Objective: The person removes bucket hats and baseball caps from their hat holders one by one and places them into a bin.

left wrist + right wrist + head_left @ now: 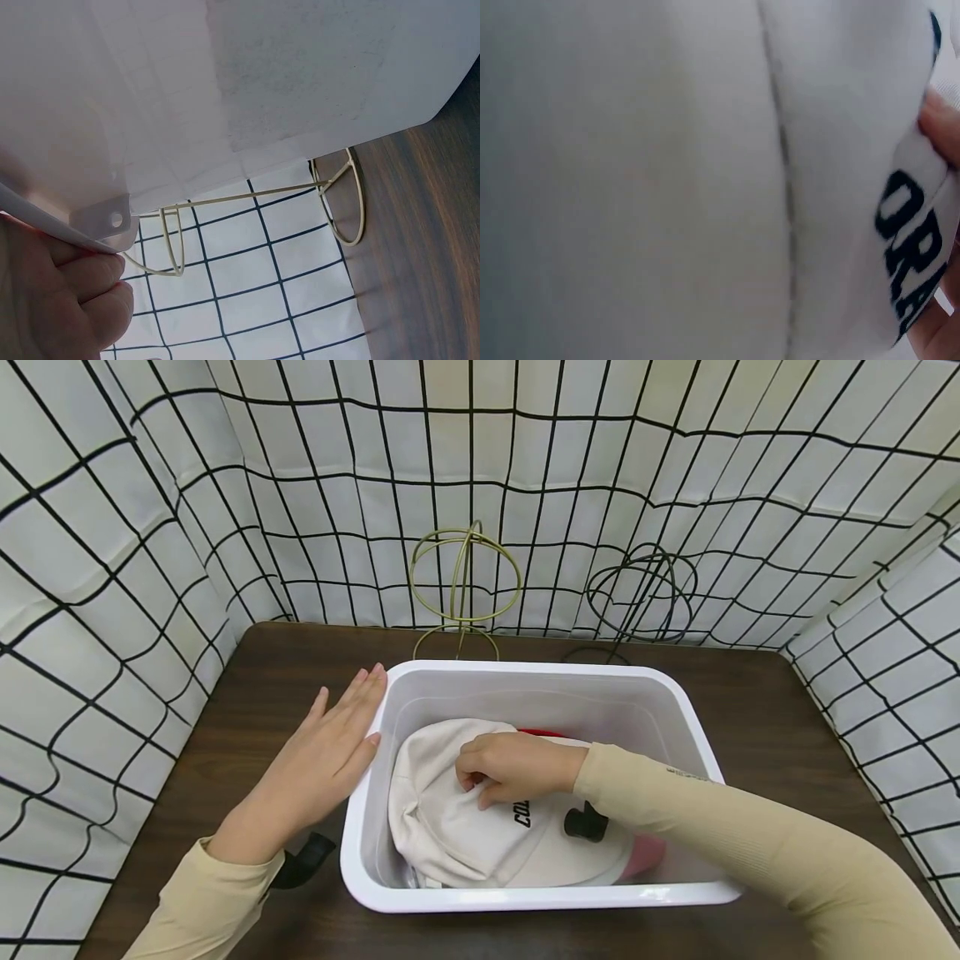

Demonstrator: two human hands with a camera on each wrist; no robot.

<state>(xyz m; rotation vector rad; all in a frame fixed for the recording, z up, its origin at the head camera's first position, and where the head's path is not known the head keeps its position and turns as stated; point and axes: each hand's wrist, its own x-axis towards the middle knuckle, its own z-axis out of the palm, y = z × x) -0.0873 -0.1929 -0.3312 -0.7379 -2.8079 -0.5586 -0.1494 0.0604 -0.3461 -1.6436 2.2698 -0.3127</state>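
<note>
A white plastic tub [540, 897] holds a white cap [431, 810] with dark lettering. Its crown lies to the left and its brim to the right. My right hand [517, 767] reaches into the tub and pinches the cap's front near the lettering. In the right wrist view the cap [667, 180] fills most of the picture, with the fingers [941, 127] at its right edge. My left hand [322, 756] rests along the tub's left rim, fingers extended. The left wrist view has that hand [67, 300] against the rim's edge, beside the tub's outer wall [225, 75].
Something red [543, 732] shows behind the cap, and a pink piece [645, 854] pokes out under its brim. On the brown table [757, 710], behind the tub, stand a gold wire stand [465, 581] and a black wire stand [652, 589]. Black wire grid [472, 485] surrounds the table.
</note>
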